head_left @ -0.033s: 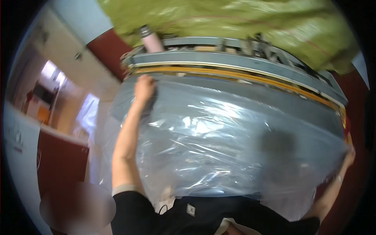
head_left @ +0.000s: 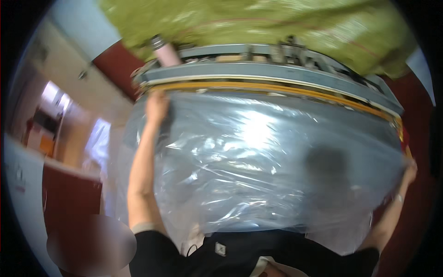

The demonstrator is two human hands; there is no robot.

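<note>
A wide sheet of clear plastic film (head_left: 221,166) lies spread before me, wrinkled and shiny, over a grey surface. Its near part reaches back to my body. My left hand (head_left: 158,105) is closed on the film's far left corner, just short of a long yellow bar (head_left: 258,87). Far out at the right, my right hand (head_left: 410,171) grips the film's right edge, close to the bar's right end. The fingertips of both hands are partly hidden. Between the hands the film's far edge runs along the bar.
A long grey metal frame (head_left: 272,71) stands behind the bar, with a pink bottle (head_left: 167,54) leaning at its left end. Yellow-green sheeting (head_left: 258,23) covers the area beyond. At the left are a door (head_left: 69,69) and a dark red and white wall (head_left: 71,198).
My left hand has moved left and closer to the yellow bar's end, drawing the film's far edge straighter along the bar. My right hand is slightly farther forward. The view has shifted a little.
</note>
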